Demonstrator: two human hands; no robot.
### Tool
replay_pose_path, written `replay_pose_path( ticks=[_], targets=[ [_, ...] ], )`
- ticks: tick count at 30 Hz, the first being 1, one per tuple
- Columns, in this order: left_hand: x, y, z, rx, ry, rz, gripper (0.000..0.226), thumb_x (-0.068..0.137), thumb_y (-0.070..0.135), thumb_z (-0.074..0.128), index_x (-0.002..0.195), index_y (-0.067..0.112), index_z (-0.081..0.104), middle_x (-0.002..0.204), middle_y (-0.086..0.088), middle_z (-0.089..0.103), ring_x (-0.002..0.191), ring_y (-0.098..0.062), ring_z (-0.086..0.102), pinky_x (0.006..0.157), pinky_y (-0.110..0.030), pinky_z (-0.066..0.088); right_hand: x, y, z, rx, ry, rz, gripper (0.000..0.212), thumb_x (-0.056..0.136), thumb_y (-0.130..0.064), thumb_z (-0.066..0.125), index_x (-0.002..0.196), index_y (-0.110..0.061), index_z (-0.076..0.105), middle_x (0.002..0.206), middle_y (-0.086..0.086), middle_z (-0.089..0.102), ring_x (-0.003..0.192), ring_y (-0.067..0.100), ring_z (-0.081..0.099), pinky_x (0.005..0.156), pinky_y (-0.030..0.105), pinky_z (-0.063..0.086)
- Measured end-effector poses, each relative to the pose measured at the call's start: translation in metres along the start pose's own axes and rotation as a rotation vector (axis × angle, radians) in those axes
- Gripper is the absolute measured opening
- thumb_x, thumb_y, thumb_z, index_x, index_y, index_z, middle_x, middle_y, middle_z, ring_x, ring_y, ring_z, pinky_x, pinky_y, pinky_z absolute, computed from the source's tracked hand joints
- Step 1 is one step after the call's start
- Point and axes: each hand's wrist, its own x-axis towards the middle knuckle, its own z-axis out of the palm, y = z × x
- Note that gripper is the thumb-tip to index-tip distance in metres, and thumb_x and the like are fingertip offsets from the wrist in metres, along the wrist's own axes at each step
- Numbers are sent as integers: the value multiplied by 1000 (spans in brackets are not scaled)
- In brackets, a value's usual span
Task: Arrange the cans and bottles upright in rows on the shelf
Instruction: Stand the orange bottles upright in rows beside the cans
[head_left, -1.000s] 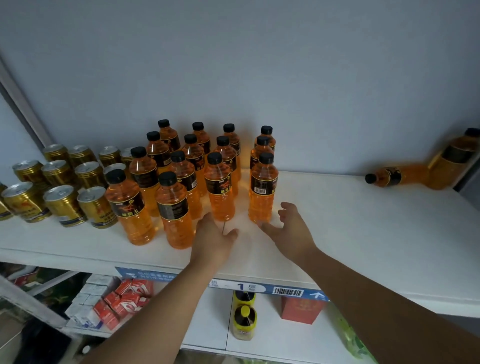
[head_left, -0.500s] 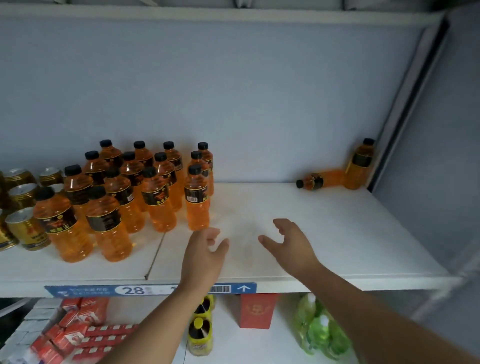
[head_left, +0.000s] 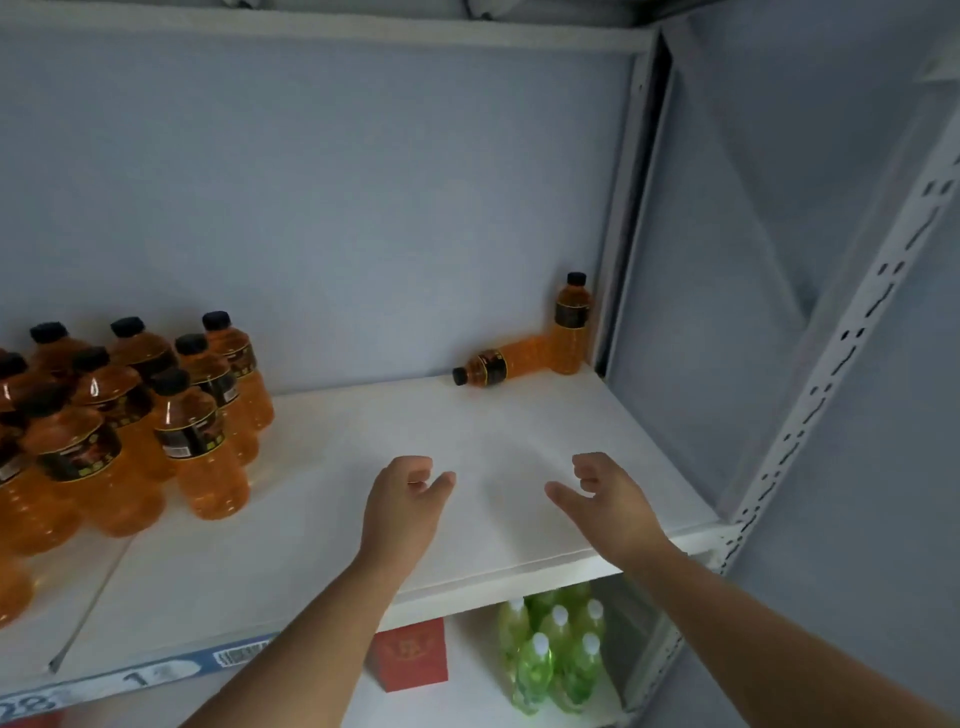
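Well beyond right fingers (head_left: 589, 464), toppled bottle (head_left: 500, 364)

Shelf (head_left: 493, 415): white board with a grey back wall behind it.
Bottle group (head_left: 197, 441): orange drinks with black caps, upright in rows at the shelf's left, running out of frame.
Lying bottle (head_left: 498, 364): on its side at the back right, cap pointing left, base against the corner bottle.
Corner bottle (head_left: 570, 332): upright in the back right corner.
Left hand (head_left: 405, 514): over the bare middle of the shelf, fingers loosely curled, holding nothing.
Right hand (head_left: 608, 504): near the left hand, thumb out, fingers loosely curled, holding nothing.
Lower level: red box (head_left: 413, 654) beside green bottles (head_left: 556, 654) with white caps.
Price strip (head_left: 140, 678): blue, on the shelf's front edge at left.
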Motion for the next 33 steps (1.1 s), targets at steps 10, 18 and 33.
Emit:
replay_pose_path(
  ticks=[10,18,33],
  targets=[
    [148,15,38,46,-88,33,67,84,41,81,138,11,56,142,-7,55,127,-24,55,106,-37,44,115,16,-3,23,48,111,56,89,-44,73,134,-19,53,123,-4,55,113,14,56,96,26,42],
    [219,26,78,176,-215,23,80,73,46,87,141,22,52,130,-1,62,123,-26,58,94,-31,47,195,25,2,71,84,141,63,89,-37,75,140,-9,50,121,0,55,110,15,55,93,23,38],
    [234,30,103,137,-143,-60,71,45,71,80,109,44,64,103,16,71,100,-14,67,96,-37,52,315,18,5,178,174,27,75,81,-25,83,143,-19,41,126,-1,61,112,23,63,95,43,53]
  ],
)
